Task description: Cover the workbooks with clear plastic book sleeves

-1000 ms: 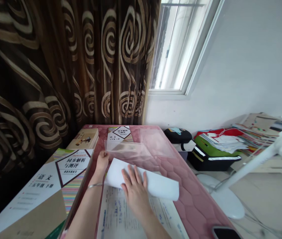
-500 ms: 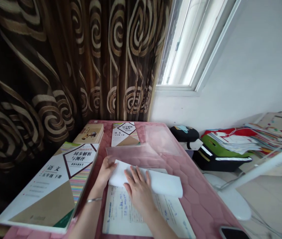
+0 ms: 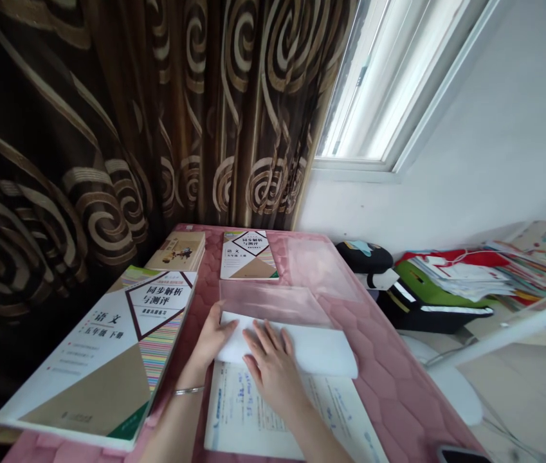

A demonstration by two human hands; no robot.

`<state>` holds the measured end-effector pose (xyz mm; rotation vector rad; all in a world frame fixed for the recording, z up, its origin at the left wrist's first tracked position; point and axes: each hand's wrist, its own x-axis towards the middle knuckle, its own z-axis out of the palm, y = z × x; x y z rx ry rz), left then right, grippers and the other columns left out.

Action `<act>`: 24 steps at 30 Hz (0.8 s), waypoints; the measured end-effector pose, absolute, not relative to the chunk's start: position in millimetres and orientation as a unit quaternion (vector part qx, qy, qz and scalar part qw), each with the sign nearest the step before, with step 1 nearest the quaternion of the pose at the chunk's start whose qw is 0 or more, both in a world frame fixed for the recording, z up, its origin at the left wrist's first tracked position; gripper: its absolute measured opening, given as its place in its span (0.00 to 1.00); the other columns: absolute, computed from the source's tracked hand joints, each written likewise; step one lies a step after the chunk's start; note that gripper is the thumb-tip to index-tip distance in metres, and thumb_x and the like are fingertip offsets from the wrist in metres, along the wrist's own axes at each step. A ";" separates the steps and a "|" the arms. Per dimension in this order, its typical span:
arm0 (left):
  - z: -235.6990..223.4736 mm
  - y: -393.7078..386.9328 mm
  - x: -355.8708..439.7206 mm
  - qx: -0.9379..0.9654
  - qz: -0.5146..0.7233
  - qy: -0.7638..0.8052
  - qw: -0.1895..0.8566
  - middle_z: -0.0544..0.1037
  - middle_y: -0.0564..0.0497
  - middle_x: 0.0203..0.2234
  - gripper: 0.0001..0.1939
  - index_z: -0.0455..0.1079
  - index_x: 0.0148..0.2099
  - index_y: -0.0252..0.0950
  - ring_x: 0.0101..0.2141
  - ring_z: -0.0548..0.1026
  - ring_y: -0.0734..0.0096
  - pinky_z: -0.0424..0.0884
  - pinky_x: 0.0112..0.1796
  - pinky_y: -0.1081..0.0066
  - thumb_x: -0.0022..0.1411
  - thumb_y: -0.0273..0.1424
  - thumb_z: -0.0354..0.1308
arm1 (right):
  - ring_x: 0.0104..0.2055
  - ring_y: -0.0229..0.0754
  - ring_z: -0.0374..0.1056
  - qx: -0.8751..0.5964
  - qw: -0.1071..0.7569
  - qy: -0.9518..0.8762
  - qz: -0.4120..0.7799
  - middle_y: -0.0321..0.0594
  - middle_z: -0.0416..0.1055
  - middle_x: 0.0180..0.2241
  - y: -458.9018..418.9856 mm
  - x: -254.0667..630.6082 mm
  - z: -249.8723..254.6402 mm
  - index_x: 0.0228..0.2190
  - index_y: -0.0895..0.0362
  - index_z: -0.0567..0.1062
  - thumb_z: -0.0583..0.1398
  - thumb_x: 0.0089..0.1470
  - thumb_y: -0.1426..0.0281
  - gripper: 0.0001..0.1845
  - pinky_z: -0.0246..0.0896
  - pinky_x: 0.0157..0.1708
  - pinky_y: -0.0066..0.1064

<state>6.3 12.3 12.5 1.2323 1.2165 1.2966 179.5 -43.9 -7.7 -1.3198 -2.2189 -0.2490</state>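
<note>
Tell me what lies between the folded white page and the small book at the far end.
A clear plastic sheet lies on the pink quilted surface between the white page and the small book, in the head view.

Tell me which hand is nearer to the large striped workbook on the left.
Left. The left hand is at the left end of the white sheet, a short way right of the large striped workbook; the right hand lies spread on the sheet's middle, farther right.
</note>
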 end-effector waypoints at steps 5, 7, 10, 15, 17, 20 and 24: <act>7.4 13.5 6.9 0.517 0.532 0.517 0.427 0.76 0.44 0.47 0.26 0.67 0.50 0.36 0.49 0.72 0.59 0.65 0.51 0.62 0.48 0.37 0.63 | 0.61 0.49 0.59 -0.482 0.294 -0.823 -0.067 0.39 0.66 0.59 -39.0 185.0 -3.2 0.54 0.50 0.71 0.51 0.64 0.67 0.19 0.49 0.60 0.48; 2.6 15.6 7.2 0.498 0.542 0.529 0.423 0.76 0.45 0.45 0.25 0.68 0.48 0.36 0.47 0.73 0.60 0.67 0.49 0.63 0.47 0.38 0.64 | 0.59 0.47 0.62 -0.496 0.299 -0.813 -0.053 0.40 0.69 0.56 -33.8 194.8 1.2 0.49 0.51 0.75 0.51 0.64 0.67 0.17 0.52 0.59 0.45; -3.6 18.7 7.1 0.472 0.554 0.542 0.421 0.77 0.46 0.41 0.26 0.67 0.47 0.36 0.44 0.75 0.60 0.69 0.46 0.63 0.46 0.39 0.65 | 0.56 0.49 0.64 -0.577 0.294 -0.761 -0.052 0.44 0.71 0.53 -23.7 220.3 7.4 0.44 0.52 0.78 0.52 0.63 0.66 0.16 0.55 0.57 0.46; -6.2 22.5 4.5 0.486 0.555 0.551 0.390 0.77 0.46 0.41 0.25 0.69 0.46 0.36 0.46 0.74 0.58 0.68 0.48 0.61 0.46 0.39 0.66 | 0.59 0.63 0.59 -0.771 0.255 -0.583 -0.030 0.54 0.64 0.58 -7.4 274.5 5.5 0.48 0.56 0.75 0.55 0.57 0.59 0.22 0.55 0.53 0.57; -6.7 24.0 3.4 0.496 0.554 0.549 0.380 0.77 0.45 0.42 0.25 0.69 0.46 0.36 0.47 0.73 0.58 0.67 0.50 0.60 0.46 0.40 0.66 | 0.56 0.62 0.63 -0.796 0.275 -0.538 0.036 0.55 0.66 0.56 -1.2 293.2 -0.9 0.51 0.57 0.73 0.55 0.55 0.57 0.25 0.59 0.50 0.54; -7.4 25.0 2.8 0.505 0.551 0.547 0.377 0.77 0.45 0.42 0.26 0.68 0.46 0.36 0.48 0.73 0.57 0.66 0.51 0.59 0.46 0.41 0.65 | 0.47 0.55 0.70 -0.772 0.363 -0.503 0.141 0.49 0.75 0.44 8.2 313.7 -13.6 0.45 0.56 0.74 0.58 0.50 0.55 0.25 0.64 0.45 0.45; -1.8 22.8 3.6 0.509 0.545 0.552 0.372 0.76 0.45 0.43 0.26 0.68 0.47 0.37 0.48 0.73 0.58 0.66 0.51 0.59 0.46 0.42 0.64 | 0.38 0.50 0.72 -0.725 0.486 -0.441 0.208 0.43 0.76 0.33 17.9 328.4 -25.3 0.36 0.57 0.74 0.64 0.40 0.56 0.22 0.66 0.39 0.39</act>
